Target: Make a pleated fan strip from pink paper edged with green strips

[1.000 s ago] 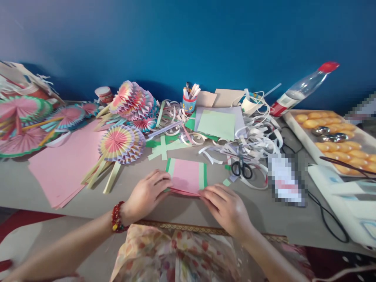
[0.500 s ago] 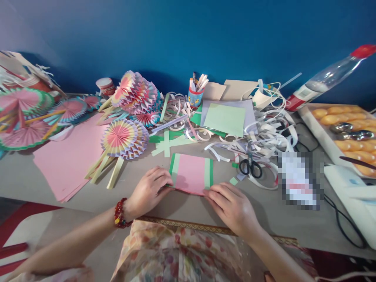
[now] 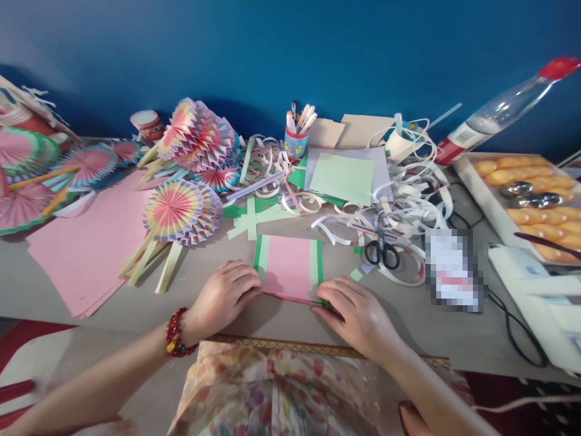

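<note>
A pink sheet of paper (image 3: 290, 266) with light and dark green bands along both sides lies on the table in front of me, its near edge folded. My left hand (image 3: 229, 293), with a red bead bracelet (image 3: 176, 333) at the wrist, pinches the near left corner. At the near right corner, my right hand (image 3: 351, 309) has its thumb below and its fingers on top of the paper. Both sets of fingertips partly hide the fold. Black-handled scissors (image 3: 382, 254) rest just right of the paper, beside small green scraps (image 3: 356, 275).
Pleated paper fans (image 3: 179, 212) and pink sheets (image 3: 91, 248) lie to the left. Behind are a pen cup (image 3: 296, 142), green paper (image 3: 342, 178) and curled white strips (image 3: 420, 206). Rightward stand a tilted bottle (image 3: 503, 112), a box of yellow items (image 3: 535, 224) and a cable (image 3: 517, 330).
The view has shifted slightly to the right. The fingers of my right hand have shifted around the near right corner; both hands stay at the paper's near edge.
</note>
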Motion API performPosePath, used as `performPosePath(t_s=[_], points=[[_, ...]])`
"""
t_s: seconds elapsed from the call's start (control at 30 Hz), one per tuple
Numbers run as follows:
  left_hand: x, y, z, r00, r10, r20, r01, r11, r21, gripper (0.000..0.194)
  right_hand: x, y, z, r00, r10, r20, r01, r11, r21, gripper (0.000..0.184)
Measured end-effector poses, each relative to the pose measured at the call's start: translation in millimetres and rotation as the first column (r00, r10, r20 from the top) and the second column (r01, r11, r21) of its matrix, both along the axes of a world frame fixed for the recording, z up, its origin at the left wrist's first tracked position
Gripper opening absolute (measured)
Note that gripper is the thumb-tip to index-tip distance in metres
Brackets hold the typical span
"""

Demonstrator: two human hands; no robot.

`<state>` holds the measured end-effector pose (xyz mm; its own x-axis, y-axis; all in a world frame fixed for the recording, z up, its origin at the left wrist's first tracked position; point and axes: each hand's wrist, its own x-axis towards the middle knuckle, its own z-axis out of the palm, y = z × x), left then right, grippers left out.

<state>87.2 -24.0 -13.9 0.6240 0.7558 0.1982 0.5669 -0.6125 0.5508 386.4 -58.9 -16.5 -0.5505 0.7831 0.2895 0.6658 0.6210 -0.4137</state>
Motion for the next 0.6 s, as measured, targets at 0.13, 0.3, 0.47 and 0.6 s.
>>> performPosePath(t_s=[0.13, 0.3, 0.47, 0.6], points=[[0.2, 0.4, 1.1, 1.000, -0.005, -0.015, 0.005, 1.000, 0.004, 0.015, 2.3, 1.3, 2.3, 1.000, 0.025, 0.015, -0.025, 1.000, -0.019, 0.006], [-0.3, -1.3, 1.8, 0.999, 0.008, -0.031, -0.008, 1.000, 0.005, 0.015, 1.8, 5.8, 3.3, 0.999, 0.033, 0.000, -0.033, 0.999, -0.011, 0.008], [0.1, -3.6, 3.4, 0.999, 0.028, -0.033, -0.027, 0.999, 0.039, 0.014, 1.5, 7.8, 6.5, 1.000, 0.027, -0.001, -0.027, 0.999, -0.028, 0.009], [0.1, -3.3, 2.9, 0.999, 0.029, -0.038, -0.028, 0.999, 0.032, 0.013, 1.3, 7.1, 7.4, 1.000, 0.015, -0.006, -0.015, 0.999, -0.045, 0.009]])
